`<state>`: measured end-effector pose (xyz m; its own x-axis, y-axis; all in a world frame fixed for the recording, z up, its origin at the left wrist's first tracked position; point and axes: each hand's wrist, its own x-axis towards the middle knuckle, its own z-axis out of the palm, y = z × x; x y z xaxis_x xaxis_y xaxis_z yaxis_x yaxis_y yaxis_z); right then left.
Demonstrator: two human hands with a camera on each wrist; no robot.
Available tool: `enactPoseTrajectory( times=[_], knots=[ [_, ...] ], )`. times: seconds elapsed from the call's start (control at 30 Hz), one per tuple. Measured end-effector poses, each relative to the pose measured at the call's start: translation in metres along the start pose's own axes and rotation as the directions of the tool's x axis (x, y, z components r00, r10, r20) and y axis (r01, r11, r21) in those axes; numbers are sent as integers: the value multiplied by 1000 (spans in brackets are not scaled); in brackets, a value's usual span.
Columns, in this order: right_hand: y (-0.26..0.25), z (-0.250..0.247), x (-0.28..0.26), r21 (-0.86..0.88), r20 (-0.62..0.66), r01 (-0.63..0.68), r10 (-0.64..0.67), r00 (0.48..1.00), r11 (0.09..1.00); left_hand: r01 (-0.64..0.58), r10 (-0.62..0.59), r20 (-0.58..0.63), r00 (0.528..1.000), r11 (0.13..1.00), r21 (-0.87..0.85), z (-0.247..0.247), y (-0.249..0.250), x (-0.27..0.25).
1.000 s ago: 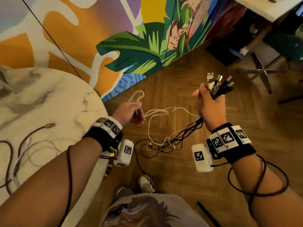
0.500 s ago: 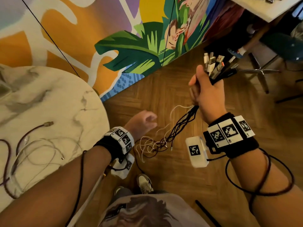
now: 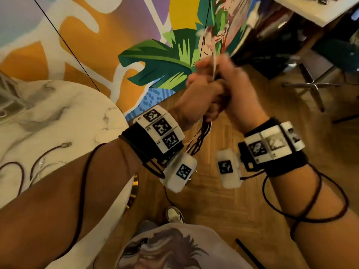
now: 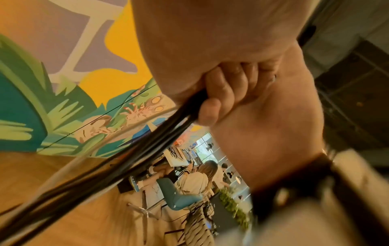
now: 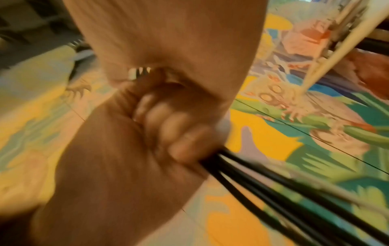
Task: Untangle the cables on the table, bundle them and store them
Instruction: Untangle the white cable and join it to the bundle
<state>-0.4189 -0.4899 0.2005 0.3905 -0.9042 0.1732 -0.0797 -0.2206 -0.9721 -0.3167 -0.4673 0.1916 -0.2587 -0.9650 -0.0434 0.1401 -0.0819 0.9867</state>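
Both hands are raised together in front of the mural, blurred by motion. My right hand (image 3: 240, 94) grips a bundle of black and white cables (image 3: 201, 138) just under the plugs. My left hand (image 3: 200, 98) is pressed against it, its fingers (image 5: 179, 141) curled round the same black cables (image 5: 273, 183). The strands hang down between my wrists toward the floor and run across the left wrist view as the cable bundle (image 4: 147, 149). A few plug tips (image 5: 139, 73) show between the hands. A maroon cable (image 3: 48, 152) and a white cable (image 3: 42, 166) lie on the marble table (image 3: 58, 117).
The round marble table is at the left and the painted wall (image 3: 155, 61) is behind the hands. A chair base (image 3: 310, 84) and a white table (image 3: 310, 8) stand at the upper right. A black strip (image 3: 248, 253) lies on the wooden floor. Seated people (image 4: 195, 179) are farther back.
My left hand let go of the white loop, dropped low, then came up to grip the bundle beside my right hand. The right hand lifted the bundle higher.
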Motion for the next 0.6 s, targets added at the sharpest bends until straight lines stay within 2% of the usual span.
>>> enactPoseTrajectory(
  times=[0.07,0.13,0.17,0.2,0.27,0.3,0.37,0.43,0.47,0.53,0.6],
  knots=[
    [25,11,-12,-70,126,-63,72,989,996,-40,39,-58,998,999,-5,-8,8,-1],
    [52,23,-25,-44,270,-158,164,949,986,16,-18,-29,999,997,-72,-16,22,-1],
    [66,28,-30,-69,288,-193,205,936,979,35,-36,-36,999,998,-49,-19,28,0],
    [81,33,-33,-107,260,-221,242,935,969,22,-21,-71,997,1000,16,-23,33,0],
    [110,33,-35,-175,111,-308,329,938,935,-50,90,-146,985,964,262,-28,43,-2],
    [126,30,-37,-238,42,-360,380,924,902,-69,152,-167,974,903,425,-30,48,-4],
    [155,19,-45,-378,-39,-484,509,860,789,-65,261,-178,949,714,697,-36,60,-8],
    [175,12,-50,-442,-60,-575,617,785,689,-95,329,-109,938,547,832,-41,68,-12],
    [179,12,-49,-441,-62,-600,644,762,667,-121,345,-54,937,467,876,-42,70,-14],
    [179,17,-40,-419,-73,-608,643,763,674,-143,374,22,927,298,944,-41,71,-18],
    [181,17,-35,-423,-114,-601,618,778,678,-168,418,66,906,213,963,-43,74,-21]
  ],
)
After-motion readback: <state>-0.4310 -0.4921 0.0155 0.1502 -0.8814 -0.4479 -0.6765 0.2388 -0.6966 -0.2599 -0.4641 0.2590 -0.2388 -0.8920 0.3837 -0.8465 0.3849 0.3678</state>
